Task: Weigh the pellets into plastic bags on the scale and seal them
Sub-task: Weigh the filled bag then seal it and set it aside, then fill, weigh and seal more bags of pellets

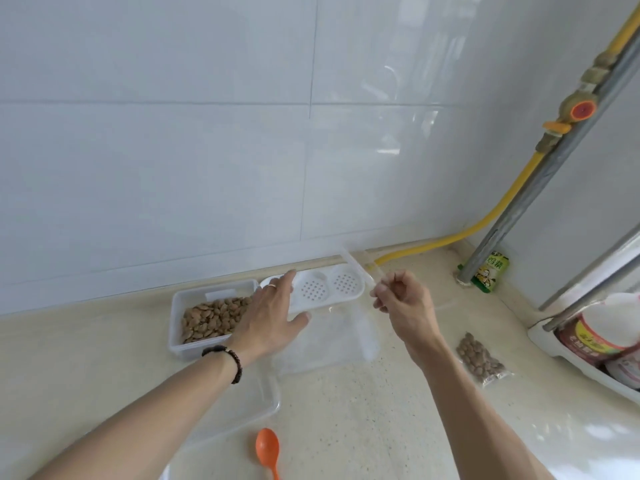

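Observation:
A clear plastic box [178, 306] on the counter holds brown pellets [216, 318]. My left hand [273, 313] reaches forward over the box's right end with straight fingers, holding nothing. My right hand [403, 299] pinches the top edge of an empty clear plastic bag [360, 271], lifted above the counter. Under it lies a stack of clear bags [329, 341]. A filled bag of pellets [481, 362] lies to the right. An orange spoon [268, 448] rests near the front. No scale can be made out.
A white perforated tray [332, 289] stands against the tiled wall. A clear lid [242, 407] lies by my left forearm. A yellow hose [450, 239], a grey pipe [512, 209], a green seasoning packet [491, 271] and a white rack with bottles [595, 337] fill the right corner.

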